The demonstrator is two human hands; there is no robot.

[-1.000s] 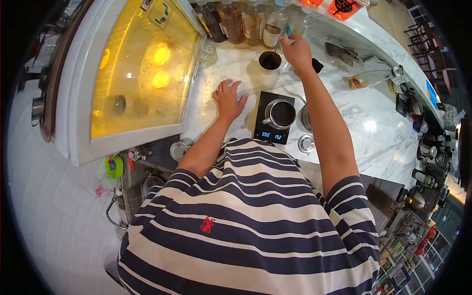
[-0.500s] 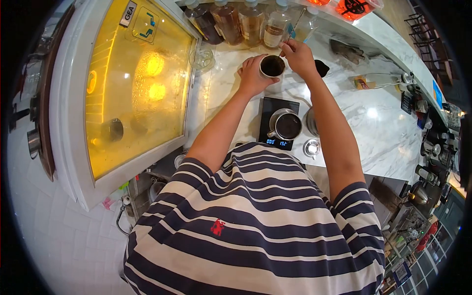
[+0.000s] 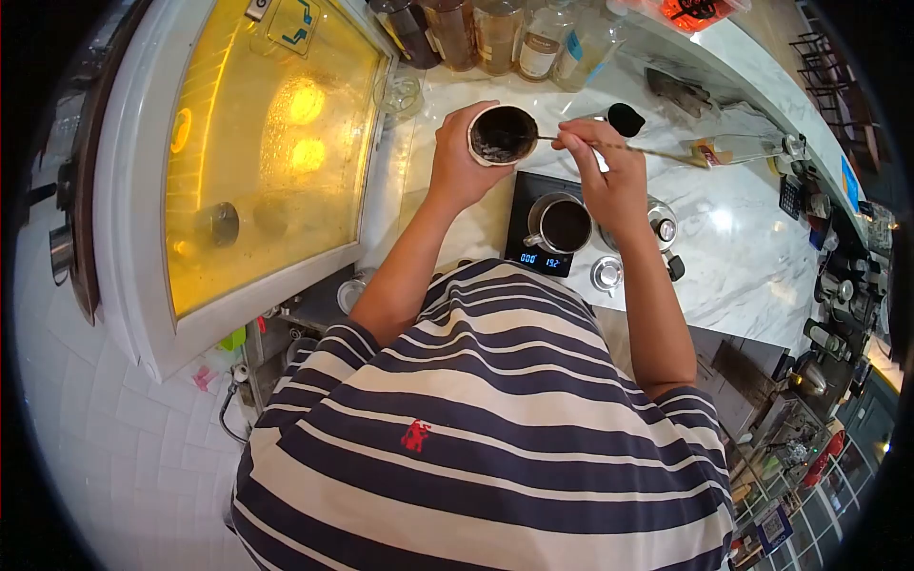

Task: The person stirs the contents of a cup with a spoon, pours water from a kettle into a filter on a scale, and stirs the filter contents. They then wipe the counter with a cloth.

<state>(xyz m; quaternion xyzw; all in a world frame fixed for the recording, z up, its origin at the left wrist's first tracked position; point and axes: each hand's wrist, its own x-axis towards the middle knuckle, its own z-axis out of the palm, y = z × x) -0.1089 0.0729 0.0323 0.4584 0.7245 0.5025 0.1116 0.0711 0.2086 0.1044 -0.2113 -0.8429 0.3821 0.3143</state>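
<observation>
My left hand (image 3: 459,162) is wrapped round a pale cup (image 3: 502,135) with dark contents, its open top tilted towards me. In my right hand (image 3: 609,171) is a long thin twisted spoon (image 3: 657,153), pinched near its lower part; its end reaches into the cup, where the tip is hidden. Below the hands, a metal mug (image 3: 560,225) with dark contents stands on the black scale (image 3: 526,202), whose display is lit. Close to the scale's right side lies a small round metal piece (image 3: 606,274).
Several bottles (image 3: 538,43) line the back of the marble counter. A clear glass (image 3: 402,96) stands by the yellow-lit glass door (image 3: 276,162) at left. A metal kettle (image 3: 662,225) is partly behind my right forearm. Another bottle (image 3: 743,149) lies at right.
My left hand has taken hold of the cup, and the cup is now further left and tilted. My right hand has come back towards me, with the long spoon now plainly visible.
</observation>
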